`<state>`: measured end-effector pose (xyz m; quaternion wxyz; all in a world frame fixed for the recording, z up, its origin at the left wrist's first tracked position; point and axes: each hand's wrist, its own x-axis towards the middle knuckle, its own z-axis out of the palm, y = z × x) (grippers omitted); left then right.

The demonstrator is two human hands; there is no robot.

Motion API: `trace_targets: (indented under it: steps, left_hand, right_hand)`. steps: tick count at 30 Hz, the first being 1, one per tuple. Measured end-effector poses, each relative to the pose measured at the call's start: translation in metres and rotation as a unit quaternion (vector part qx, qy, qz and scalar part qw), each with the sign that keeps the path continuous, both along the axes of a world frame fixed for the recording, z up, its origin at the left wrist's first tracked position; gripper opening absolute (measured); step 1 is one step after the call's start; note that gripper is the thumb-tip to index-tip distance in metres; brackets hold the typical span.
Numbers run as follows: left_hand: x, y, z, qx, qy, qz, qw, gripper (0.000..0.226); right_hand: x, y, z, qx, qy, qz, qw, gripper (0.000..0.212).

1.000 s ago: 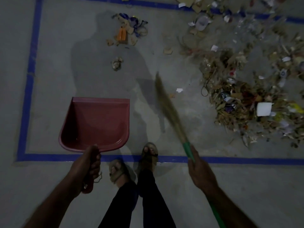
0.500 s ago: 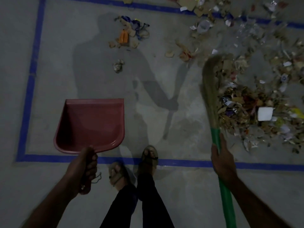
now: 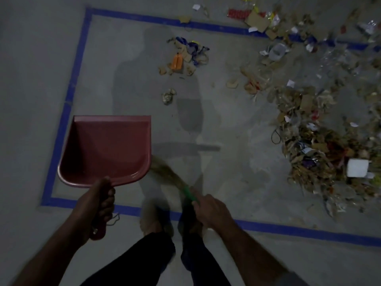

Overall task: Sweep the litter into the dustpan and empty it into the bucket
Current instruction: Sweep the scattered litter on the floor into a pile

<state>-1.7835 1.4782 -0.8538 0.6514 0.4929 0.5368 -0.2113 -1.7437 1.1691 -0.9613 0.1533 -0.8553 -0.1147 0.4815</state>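
One grey concrete floor [image 3: 237, 124], dimly lit, marked with one blue tape rectangle [image 3: 68, 112]. One large heap of mixed litter [image 3: 321, 153] at right inside the rectangle: dry leaves, cardboard scraps, paper bits, spilling across the far tape line. One white paper roll [image 3: 357, 167] at the heap's near edge. One red plastic dustpan [image 3: 107, 149] at left inside the rectangle, open mouth pointing away, pan bare. One smaller cluster of litter [image 3: 187, 56] beyond the dustpan, with one orange piece [image 3: 177, 62] in it. One crumpled wad [image 3: 168, 96] alone between that cluster and the dustpan. One grass broom with a green handle [image 3: 171, 176], blurred, bristle tips just beside the dustpan's right near corner. Two hands: left hand [image 3: 99, 205] wrapped round the dustpan's handle, right hand [image 3: 210, 209] gripping the broom's green handle. Two feet [image 3: 154, 221] on the near tape line, two dark trouser legs [image 3: 165, 261] below. No bucket within view.
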Motion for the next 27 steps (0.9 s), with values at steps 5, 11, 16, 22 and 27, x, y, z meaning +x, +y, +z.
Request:
trace_targets:
  steps: [5,11,16,22,27]
  left_hand:
    - [0.014,0.017,-0.019,-0.019,0.019,0.003,1.0,0.041]
    - [0.043,0.03,-0.036,-0.064,0.017,0.027,0.997,0.041]
    - [0.071,0.062,-0.02,-0.074,0.018,0.02,0.997,0.041]
    - [0.111,0.149,0.01,-0.039,0.019,-0.059,0.997,0.041]
    - [0.14,0.199,-0.002,-0.019,0.024,-0.077,0.997,0.04]
  right_hand:
    - [0.069,-0.064,-0.029,-0.154,-0.011,-0.237,0.959,0.059]
    - [0.094,-0.148,0.032,-0.2,-0.116,-0.4,0.887,0.052]
    - [0.066,-0.096,0.09,-0.146,-0.134,-0.372,0.907,0.058]
    - [0.062,0.044,0.057,-0.006,-0.061,-0.193,0.979,0.064]
    - [0.11,0.164,-0.001,0.047,-0.039,0.0,0.998,0.054]
